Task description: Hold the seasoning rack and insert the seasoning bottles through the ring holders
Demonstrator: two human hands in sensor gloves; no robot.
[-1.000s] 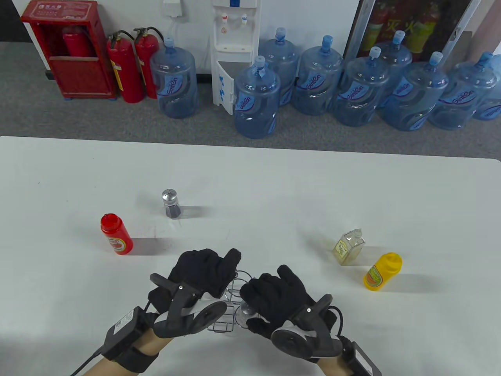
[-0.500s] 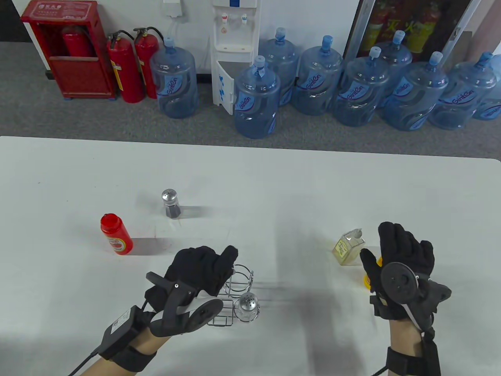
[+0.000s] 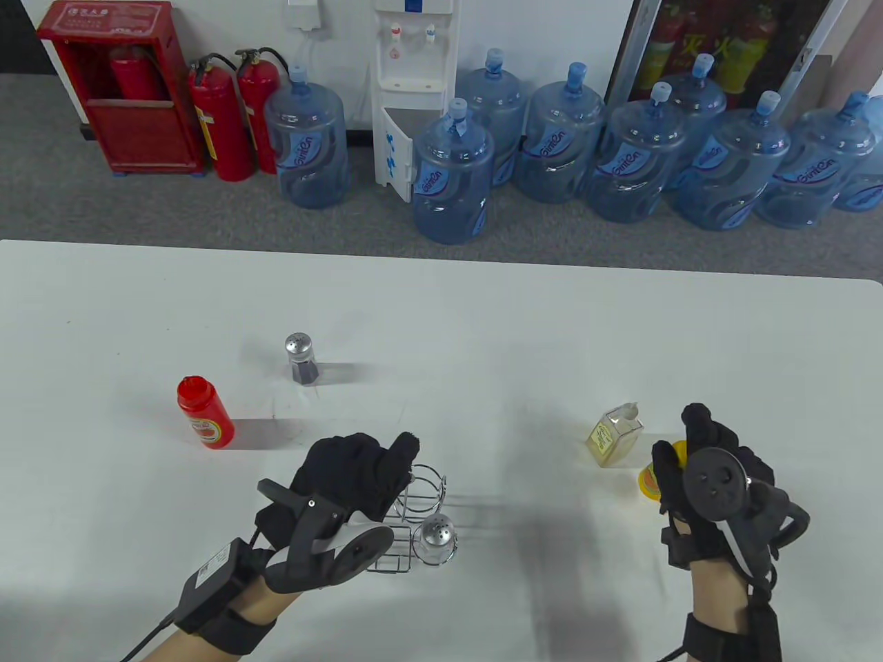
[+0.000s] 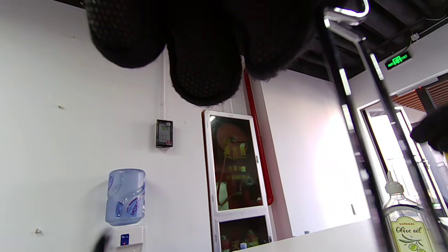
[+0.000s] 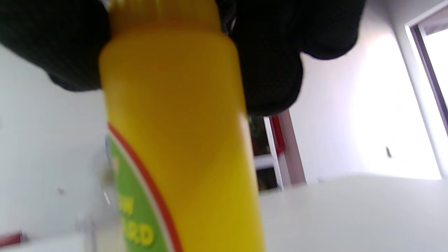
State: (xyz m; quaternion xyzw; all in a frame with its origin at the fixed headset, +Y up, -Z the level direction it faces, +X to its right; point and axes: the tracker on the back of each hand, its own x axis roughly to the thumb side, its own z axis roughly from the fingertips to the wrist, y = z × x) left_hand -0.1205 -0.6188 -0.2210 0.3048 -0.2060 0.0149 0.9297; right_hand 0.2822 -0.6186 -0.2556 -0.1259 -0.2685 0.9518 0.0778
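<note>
The wire seasoning rack (image 3: 421, 493) stands at the table's front centre, with a clear shaker (image 3: 436, 540) with a metal top in its near ring. My left hand (image 3: 359, 472) grips the rack from the left; its wires (image 4: 350, 105) show in the left wrist view. My right hand (image 3: 703, 462) closes around the yellow mustard bottle (image 3: 652, 476), which fills the right wrist view (image 5: 175, 140), fingers (image 5: 273, 63) on both sides. The olive oil bottle (image 3: 614, 436), the red ketchup bottle (image 3: 205, 412) and a dark pepper shaker (image 3: 301, 358) stand loose on the table.
The white table (image 3: 441, 317) stretches back to a far edge. Behind it on the floor stand several water jugs (image 3: 452, 172) and fire extinguishers (image 3: 221, 117).
My right hand left the rack, with the clear shaker in its ring, swung right past the olive oil bottle and closed around the yellow mustard bottle. My left hand stayed on the rack.
</note>
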